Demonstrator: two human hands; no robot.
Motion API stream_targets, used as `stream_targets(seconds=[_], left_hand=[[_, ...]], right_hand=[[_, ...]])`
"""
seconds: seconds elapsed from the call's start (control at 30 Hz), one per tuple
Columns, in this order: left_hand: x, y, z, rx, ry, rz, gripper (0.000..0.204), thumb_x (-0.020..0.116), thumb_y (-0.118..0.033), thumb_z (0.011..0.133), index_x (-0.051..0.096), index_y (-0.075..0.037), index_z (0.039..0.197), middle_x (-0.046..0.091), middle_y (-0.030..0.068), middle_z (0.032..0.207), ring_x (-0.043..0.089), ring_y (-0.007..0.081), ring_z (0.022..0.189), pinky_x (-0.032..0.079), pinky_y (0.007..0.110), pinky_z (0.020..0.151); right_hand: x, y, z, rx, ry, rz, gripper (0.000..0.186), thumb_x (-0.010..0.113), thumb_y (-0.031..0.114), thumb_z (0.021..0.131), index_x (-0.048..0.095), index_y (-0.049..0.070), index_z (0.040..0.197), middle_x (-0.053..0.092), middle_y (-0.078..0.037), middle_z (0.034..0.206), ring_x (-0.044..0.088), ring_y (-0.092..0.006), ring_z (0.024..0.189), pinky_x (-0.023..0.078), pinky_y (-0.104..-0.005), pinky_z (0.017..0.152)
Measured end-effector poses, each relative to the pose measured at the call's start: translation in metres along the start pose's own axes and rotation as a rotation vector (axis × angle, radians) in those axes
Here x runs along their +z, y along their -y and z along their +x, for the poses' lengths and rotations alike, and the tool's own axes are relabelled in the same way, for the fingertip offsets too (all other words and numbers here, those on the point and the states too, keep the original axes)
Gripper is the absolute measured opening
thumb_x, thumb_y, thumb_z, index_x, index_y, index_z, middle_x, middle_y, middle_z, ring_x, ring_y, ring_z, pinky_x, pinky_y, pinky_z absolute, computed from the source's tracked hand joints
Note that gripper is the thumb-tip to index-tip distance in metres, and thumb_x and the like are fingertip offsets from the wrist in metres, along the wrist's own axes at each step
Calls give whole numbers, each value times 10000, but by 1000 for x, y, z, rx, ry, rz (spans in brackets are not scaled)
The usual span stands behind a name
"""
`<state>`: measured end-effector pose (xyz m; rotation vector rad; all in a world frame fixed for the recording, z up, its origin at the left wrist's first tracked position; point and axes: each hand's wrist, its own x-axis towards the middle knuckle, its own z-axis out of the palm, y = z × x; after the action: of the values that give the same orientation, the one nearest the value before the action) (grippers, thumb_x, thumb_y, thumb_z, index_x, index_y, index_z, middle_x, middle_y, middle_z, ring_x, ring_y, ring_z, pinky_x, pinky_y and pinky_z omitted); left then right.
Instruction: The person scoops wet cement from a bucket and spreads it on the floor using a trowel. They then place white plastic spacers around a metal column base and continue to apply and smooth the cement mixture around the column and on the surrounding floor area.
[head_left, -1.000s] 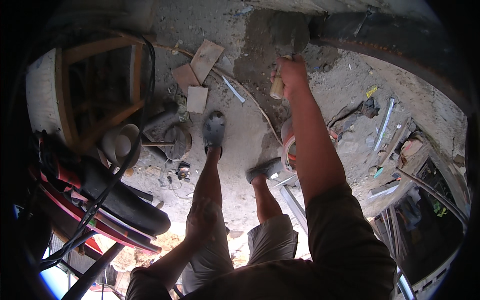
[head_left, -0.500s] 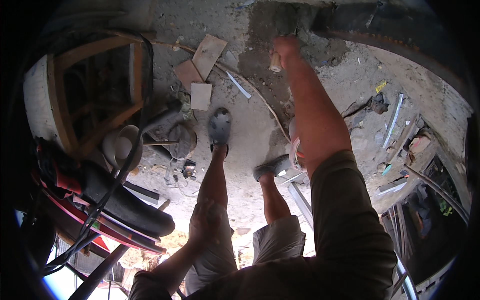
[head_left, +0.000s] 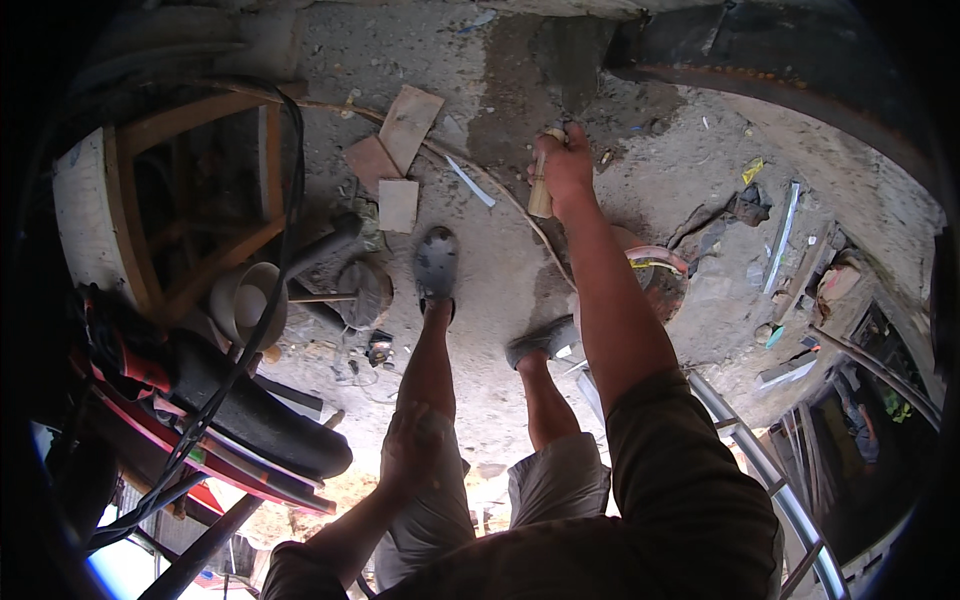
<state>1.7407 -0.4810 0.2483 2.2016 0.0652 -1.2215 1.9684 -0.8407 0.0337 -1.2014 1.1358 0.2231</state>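
Note:
My right hand [head_left: 565, 165] is closed round a pale wooden handle [head_left: 541, 195], held over the floor just short of the wet, dark patch [head_left: 560, 70]. Whatever working end the handle has is hidden by the fingers or too indistinct to name. My left hand [head_left: 413, 440] lies on my left knee with nothing in it, its fingers dim against the shorts. Partly behind my right forearm stands a round bucket [head_left: 668, 285] with a pinkish rim.
Flat tile pieces [head_left: 410, 125] lie by a long stick [head_left: 500, 190]. A wooden frame [head_left: 130, 215], a pale bowl [head_left: 245, 300] and a motorcycle-like seat [head_left: 260, 410] crowd the left. A metal ladder [head_left: 765, 470] and debris are on the right; a dark sheet [head_left: 760, 60] lies far right.
My right hand has drawn back toward me with the wooden handle, off the wet patch, and more of the handle shows. The bucket has come into fuller view. My left hand stays on the knee.

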Motion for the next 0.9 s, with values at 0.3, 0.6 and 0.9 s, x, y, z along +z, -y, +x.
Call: stream_targets(seconds=[0.3, 0.6, 0.9], left_hand=[[-4, -7, 1, -2, 12, 27, 513, 694, -190, 863, 537, 6, 1311, 588, 268, 1237, 587, 449, 1129, 503, 503, 953], [-8, -16, 2, -29, 6, 27, 489, 687, -200, 876, 545, -1, 1299, 597, 265, 1214, 594, 450, 1115, 505, 498, 946], [-8, -7, 7, 35, 29, 17, 503, 692, -193, 863, 552, 10, 1302, 591, 269, 1226, 589, 449, 1123, 504, 489, 954]], right_hand=[[24, -34, 97, -51, -180, -562, 486, 591, 160, 864, 476, -3, 1308, 658, -264, 1075, 706, -399, 782, 563, -464, 660], [16, 11, 48, -53, -111, -129, 388, 632, 134, 904, 483, 49, 1252, 598, -134, 930, 595, -231, 626, 507, -400, 531], [22, -28, 105, -85, -101, -204, 342, 638, 124, 912, 493, 45, 1212, 589, -127, 887, 589, -226, 618, 507, -393, 531]])
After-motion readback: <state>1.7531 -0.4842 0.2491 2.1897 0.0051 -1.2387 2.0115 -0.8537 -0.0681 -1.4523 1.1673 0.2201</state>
